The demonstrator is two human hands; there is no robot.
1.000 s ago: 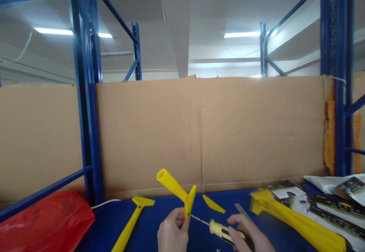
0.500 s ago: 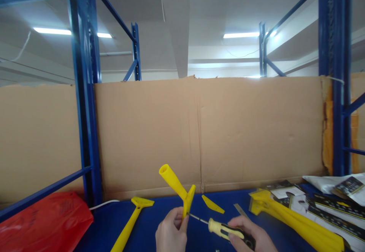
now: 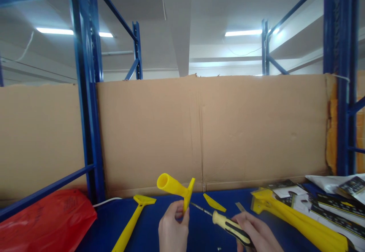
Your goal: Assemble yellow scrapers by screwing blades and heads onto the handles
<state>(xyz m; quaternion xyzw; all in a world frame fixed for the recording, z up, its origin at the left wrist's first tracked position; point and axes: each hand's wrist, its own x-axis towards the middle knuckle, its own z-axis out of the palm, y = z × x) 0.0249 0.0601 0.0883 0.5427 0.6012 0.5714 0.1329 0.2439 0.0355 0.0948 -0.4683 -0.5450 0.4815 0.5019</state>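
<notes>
Near the bottom centre, my left hand [image 3: 173,227] pinches the head of a yellow plastic scraper part [image 3: 173,186], its hollow round handle pointing up and left. My right hand [image 3: 253,231] is closed round a screwdriver [image 3: 231,227] with a cream and black handle. The screwdriver's shaft points left, its tip at the head of the yellow part beside my left fingers. Behind the screwdriver lies a flat yellow piece [image 3: 214,202]. A thin metal blade [image 3: 240,206] shows just beyond my right hand. A small screw [image 3: 219,249] lies at the bottom edge.
Another yellow scraper [image 3: 131,223] lies left on the blue surface [image 3: 154,206], near a red bag [image 3: 51,219]. Larger yellow scrapers [image 3: 299,217] and black-and-white packaging [image 3: 339,210] are at the right. A cardboard panel [image 3: 151,137] stands behind, between blue rack posts [image 3: 92,111].
The yellow part's handle has tilted lower, its open end now turned more toward the camera. The screwdriver and my right hand have shifted slightly right, and the screwdriver slopes more steeply.
</notes>
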